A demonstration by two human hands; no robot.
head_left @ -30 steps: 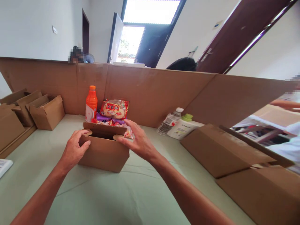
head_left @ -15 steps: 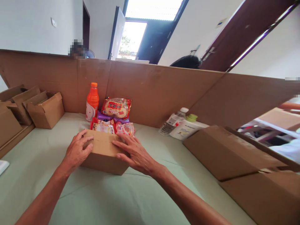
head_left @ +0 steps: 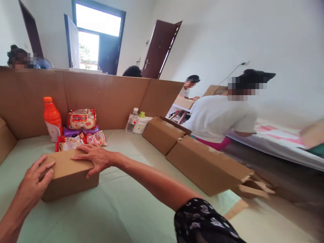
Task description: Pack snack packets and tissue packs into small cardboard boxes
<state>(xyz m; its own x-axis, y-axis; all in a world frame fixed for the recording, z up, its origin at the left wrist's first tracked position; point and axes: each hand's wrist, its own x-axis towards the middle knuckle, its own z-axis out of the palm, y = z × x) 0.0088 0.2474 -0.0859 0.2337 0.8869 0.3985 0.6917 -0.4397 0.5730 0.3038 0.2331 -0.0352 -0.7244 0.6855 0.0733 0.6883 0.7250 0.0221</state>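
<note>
A small brown cardboard box (head_left: 68, 175) sits closed on the pale green table (head_left: 121, 216). My left hand (head_left: 34, 180) grips its left end, fingers curled over the top edge. My right hand (head_left: 95, 158) lies flat on the lid, fingers spread. Just behind the box lie several snack packets (head_left: 81, 140), a larger red packet (head_left: 81, 119) propped up, and an orange drink bottle (head_left: 52, 118).
A tall cardboard wall (head_left: 111, 98) runs along the table's back. A water bottle (head_left: 131, 120) and a white jug (head_left: 141, 123) stand by it. Two long cardboard boxes (head_left: 202, 165) line the right edge. A person in a white shirt (head_left: 220, 116) bends over the neighbouring table.
The box flaps were open a second ago and are now folded shut under my hands. The camera has swung right, bringing the room and other people into view.
</note>
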